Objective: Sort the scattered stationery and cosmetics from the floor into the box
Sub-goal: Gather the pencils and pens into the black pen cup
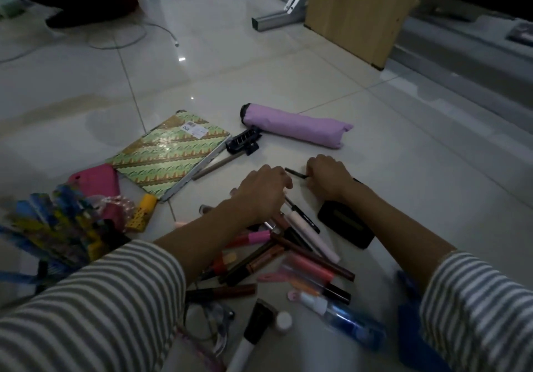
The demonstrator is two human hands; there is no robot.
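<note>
On the tiled floor my right hand (328, 177) is curled around the end of a thin black pencil (295, 172) that sticks out to its left. My left hand (264, 190) hovers palm down just left of it, over a heap of lip glosses, pens and tubes (291, 250); whether it holds anything is hidden. A black compact (346, 224) lies under my right wrist. A green patterned notebook (170, 155), a black hair claw (243, 141), a brown pencil (216, 167) and a folded purple umbrella (297, 125) lie farther out. No box is visible.
A pink phone case (96, 181), a yellow hair roller (142, 213) and a colourful blurred bundle (54, 227) sit at the left. A blue spray bottle (352, 319) and a blue object (412, 328) lie near me. A wooden panel (360, 11), metal frame (277, 17) and a cable (129, 37) stand beyond.
</note>
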